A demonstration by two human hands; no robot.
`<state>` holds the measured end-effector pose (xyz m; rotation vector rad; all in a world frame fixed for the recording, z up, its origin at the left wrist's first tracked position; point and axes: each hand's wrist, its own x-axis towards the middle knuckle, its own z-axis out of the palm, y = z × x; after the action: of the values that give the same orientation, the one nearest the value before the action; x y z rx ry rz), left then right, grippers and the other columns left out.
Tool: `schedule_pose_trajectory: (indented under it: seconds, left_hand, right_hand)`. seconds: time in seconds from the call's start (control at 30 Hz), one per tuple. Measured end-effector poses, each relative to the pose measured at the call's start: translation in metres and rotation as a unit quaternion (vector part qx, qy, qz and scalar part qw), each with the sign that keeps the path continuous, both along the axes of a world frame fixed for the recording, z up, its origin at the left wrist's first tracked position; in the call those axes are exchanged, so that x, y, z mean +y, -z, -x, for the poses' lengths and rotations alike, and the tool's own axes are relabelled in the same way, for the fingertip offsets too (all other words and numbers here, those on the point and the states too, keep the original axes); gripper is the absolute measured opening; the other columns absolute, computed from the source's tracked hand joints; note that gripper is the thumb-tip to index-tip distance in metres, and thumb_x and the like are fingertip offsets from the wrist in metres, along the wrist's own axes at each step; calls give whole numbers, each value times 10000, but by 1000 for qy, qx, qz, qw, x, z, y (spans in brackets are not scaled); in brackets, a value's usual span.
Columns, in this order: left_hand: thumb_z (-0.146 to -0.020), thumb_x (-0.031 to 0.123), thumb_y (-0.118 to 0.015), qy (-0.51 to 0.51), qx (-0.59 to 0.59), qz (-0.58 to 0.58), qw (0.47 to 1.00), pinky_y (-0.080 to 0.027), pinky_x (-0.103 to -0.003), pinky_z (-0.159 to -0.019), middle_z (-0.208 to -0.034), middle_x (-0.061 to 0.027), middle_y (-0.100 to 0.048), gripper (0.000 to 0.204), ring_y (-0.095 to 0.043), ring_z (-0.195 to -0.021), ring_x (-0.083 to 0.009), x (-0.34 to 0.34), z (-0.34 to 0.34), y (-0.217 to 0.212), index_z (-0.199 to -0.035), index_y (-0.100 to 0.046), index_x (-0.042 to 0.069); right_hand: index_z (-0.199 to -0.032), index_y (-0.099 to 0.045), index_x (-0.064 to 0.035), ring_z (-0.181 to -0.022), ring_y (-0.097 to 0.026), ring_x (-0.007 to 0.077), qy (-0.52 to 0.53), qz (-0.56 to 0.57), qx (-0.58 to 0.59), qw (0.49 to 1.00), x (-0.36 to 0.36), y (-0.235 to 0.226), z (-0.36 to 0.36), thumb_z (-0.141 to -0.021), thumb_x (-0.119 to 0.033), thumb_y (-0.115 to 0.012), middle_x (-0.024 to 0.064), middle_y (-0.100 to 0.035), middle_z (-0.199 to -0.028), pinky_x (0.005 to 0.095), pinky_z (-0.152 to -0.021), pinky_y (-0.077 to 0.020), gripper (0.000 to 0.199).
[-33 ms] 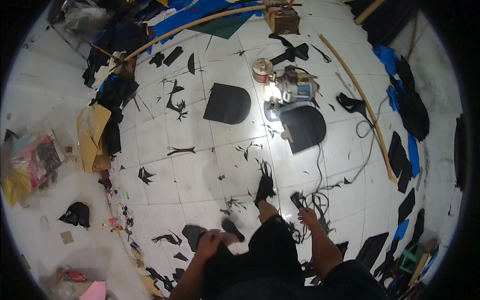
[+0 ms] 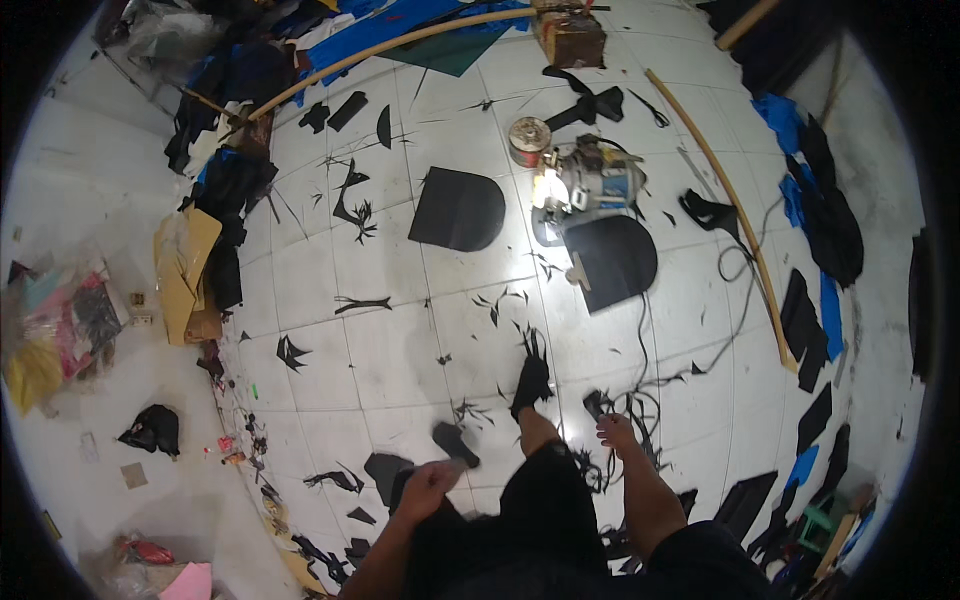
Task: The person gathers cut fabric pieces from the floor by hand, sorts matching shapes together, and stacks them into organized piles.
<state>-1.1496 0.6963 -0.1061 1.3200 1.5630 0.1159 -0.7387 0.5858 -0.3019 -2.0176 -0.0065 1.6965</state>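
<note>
My left hand (image 2: 432, 482) is held low over my left thigh, fingers curled; whatever is inside them is hidden. Just left of it a black rounded piece (image 2: 388, 475) lies on the tiles. My right hand (image 2: 616, 431) is closed at the end of a small dark object (image 2: 597, 403), whose kind I cannot make out. Beside that hand lies a tangle of black cord or strips (image 2: 640, 415). My dark-clad feet, the right one (image 2: 533, 383) farther forward and the left one (image 2: 456, 443), stand apart on the floor.
Ahead stands a metal motor-like machine (image 2: 605, 182) with a lit lamp, near a round tin (image 2: 529, 140). Two black rounded panels (image 2: 457, 210) lie close by. Scissors (image 2: 650, 108), a long wooden strip (image 2: 725, 190) and black scraps (image 2: 362, 303) are scattered around. Cardboard (image 2: 187, 275) leans left.
My left hand has shifted slightly right, and my left foot has moved forward and left. The right hand keeps nearly the same place. The view has shifted slightly.
</note>
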Motion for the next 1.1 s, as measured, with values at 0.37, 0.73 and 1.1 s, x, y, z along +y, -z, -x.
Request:
schedule_pose_trajectory:
  seconds: [0.37, 0.73, 1.1]
  left_hand:
    - [-889, 278, -613, 164, 46, 143, 975, -491, -308, -778, -987, -120, -660, 335, -630, -906, -220, 132, -99, 179, -1116, -602, 32]
    - [-893, 190, -609, 56, -159, 276, 946, -481, -317, -846, -1050, -128, -628, 335, -614, -930, -191, 153, -142, 263, -1141, -550, -26]
    - [-916, 166, -559, -152, -127, 413, 889, -469, -305, -819, -988, -111, -615, 300, -595, -882, -177, 154, -108, 275, -1137, -527, -34]
  right_hand:
    - [-916, -571, -69, -684, -562, 171, 105, 41, -50, 992, 136, 246, -120, -862, -231, -568, 62, -569, -846, 301, -568, -475, 171]
    - [-854, -538, -74, -659, -464, 186, 406, 56, -136, 902, 223, 368, -154, -815, -341, -677, 37, -427, -727, 389, -668, -486, 303]
    - [-1021, -573, -96, -846, -590, 233, 532, -23, -39, 845, 264, 371, -144, -781, -196, -702, 68, -613, -981, 400, -794, -511, 291]
